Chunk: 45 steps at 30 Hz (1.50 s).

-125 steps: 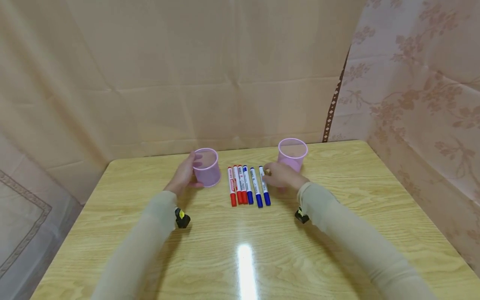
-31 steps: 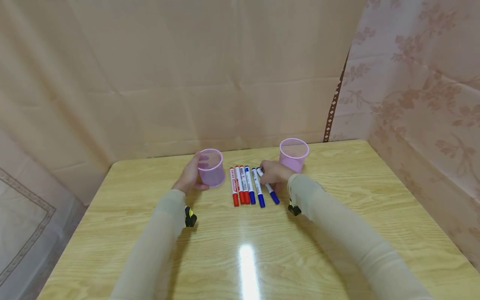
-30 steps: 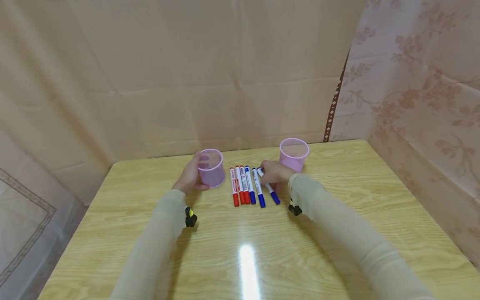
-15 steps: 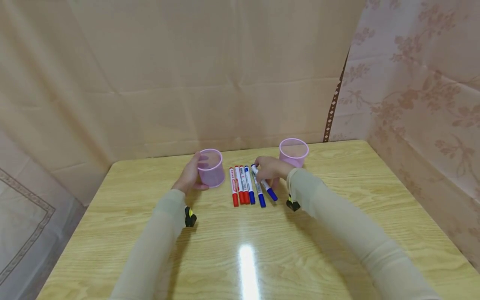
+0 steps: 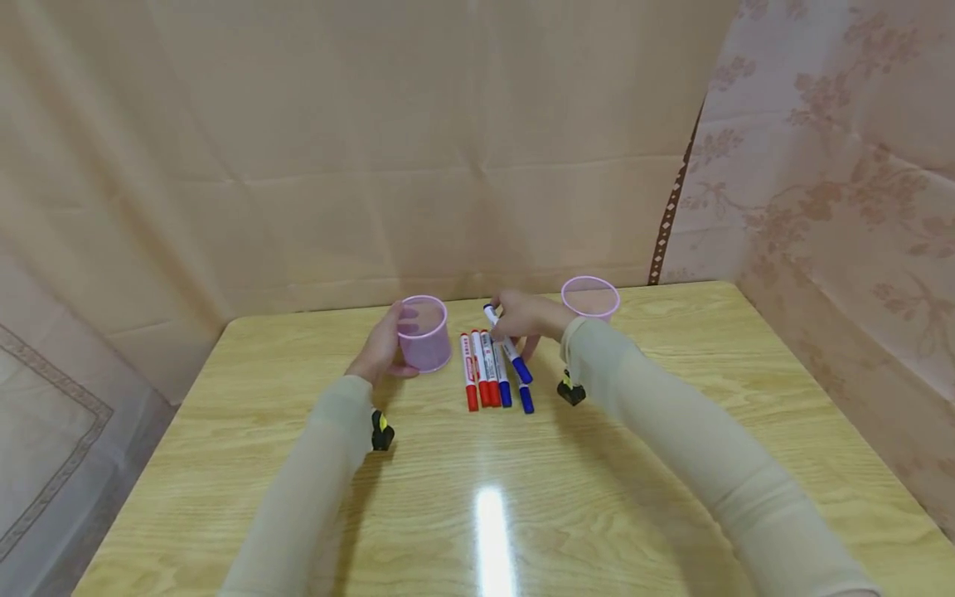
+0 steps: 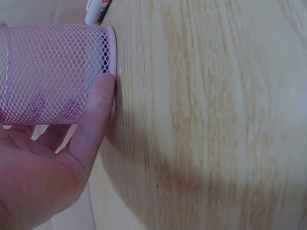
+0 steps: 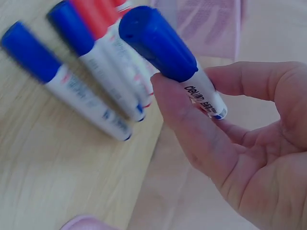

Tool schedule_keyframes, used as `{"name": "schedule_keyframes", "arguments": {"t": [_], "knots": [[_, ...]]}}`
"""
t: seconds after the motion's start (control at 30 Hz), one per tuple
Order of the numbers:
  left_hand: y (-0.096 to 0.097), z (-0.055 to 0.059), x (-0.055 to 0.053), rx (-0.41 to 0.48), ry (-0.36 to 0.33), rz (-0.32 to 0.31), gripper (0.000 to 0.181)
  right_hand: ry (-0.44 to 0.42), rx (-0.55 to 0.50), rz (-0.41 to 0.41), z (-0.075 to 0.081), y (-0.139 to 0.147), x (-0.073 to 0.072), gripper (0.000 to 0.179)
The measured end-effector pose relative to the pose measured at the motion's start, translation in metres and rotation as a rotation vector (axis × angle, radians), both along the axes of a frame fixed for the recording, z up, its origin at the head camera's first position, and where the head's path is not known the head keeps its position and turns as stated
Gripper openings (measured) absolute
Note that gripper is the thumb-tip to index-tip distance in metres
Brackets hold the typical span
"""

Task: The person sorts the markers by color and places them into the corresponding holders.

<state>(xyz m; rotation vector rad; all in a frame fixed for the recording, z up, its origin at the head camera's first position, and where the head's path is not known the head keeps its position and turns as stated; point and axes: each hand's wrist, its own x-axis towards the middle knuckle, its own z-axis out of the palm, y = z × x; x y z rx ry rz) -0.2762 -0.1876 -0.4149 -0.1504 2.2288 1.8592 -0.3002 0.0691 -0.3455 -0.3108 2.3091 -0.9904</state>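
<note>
My left hand (image 5: 379, 347) grips a pink mesh pen cup (image 5: 425, 355) that stands upright at the left of a row of markers. In the left wrist view, the thumb lies along the cup's base and the other fingers go behind its side. Thumb and fingers of my right hand (image 5: 528, 315) pinch a white marker with a blue cap (image 7: 158, 45), raised and slanted over the row, its cap toward me. Below it lie three red-capped markers (image 5: 468, 369) and two blue-capped ones, one of them (image 5: 526, 400) partly hidden by the held marker.
A second pink mesh cup (image 5: 590, 278) stands behind the right wrist, partly hidden by it. The wooden table (image 5: 418, 514) ends at a beige curtain (image 5: 336, 207) at the back. A patterned cloth (image 5: 843, 249) hangs on the right.
My right hand has taken the rightmost blue-capped marker, tilted it, lifted it and carried it left over the row. The left-hand cup has shifted slightly right since the earliest frame, still in my left hand.
</note>
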Motion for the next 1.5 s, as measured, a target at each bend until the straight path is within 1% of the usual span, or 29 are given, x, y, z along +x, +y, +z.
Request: {"name": "schedule_keyframes", "arguments": {"t": [0.1,0.23,0.4,0.53,0.67,0.87,1.0,1.23,1.5], "knots": [[0.001,0.0,0.0,-0.001,0.001,0.0,0.064,0.013,-0.056,-0.009,0.005,-0.004,-0.002,0.068],[0.001,-0.001,-0.002,0.003,0.003,0.007,0.063,0.009,-0.142,-0.023,0.013,-0.01,-0.004,0.069],[0.001,-0.002,-0.004,0.002,0.003,0.005,0.064,0.007,-0.181,-0.03,0.017,-0.017,-0.006,0.069],[0.001,-0.001,-0.004,-0.001,0.002,0.003,0.065,0.005,-0.22,-0.032,0.019,-0.023,-0.004,0.067],[0.001,-0.001,-0.004,-0.002,0.002,0.006,0.065,0.032,-0.255,-0.028,0.024,-0.03,-0.001,0.068],[0.001,0.0,-0.005,0.006,-0.002,0.008,0.066,0.056,-0.345,-0.077,0.031,-0.041,0.002,0.072],[0.001,0.0,-0.006,0.012,0.0,0.008,0.066,0.066,-0.402,-0.111,0.03,-0.048,0.001,0.074],[0.0,-0.001,-0.005,0.008,0.004,-0.005,0.068,0.091,-0.528,-0.196,0.023,-0.063,-0.003,0.072],[0.0,-0.005,-0.006,0.005,0.002,-0.008,0.068,0.149,-0.606,-0.259,0.022,-0.075,-0.007,0.069]]}}
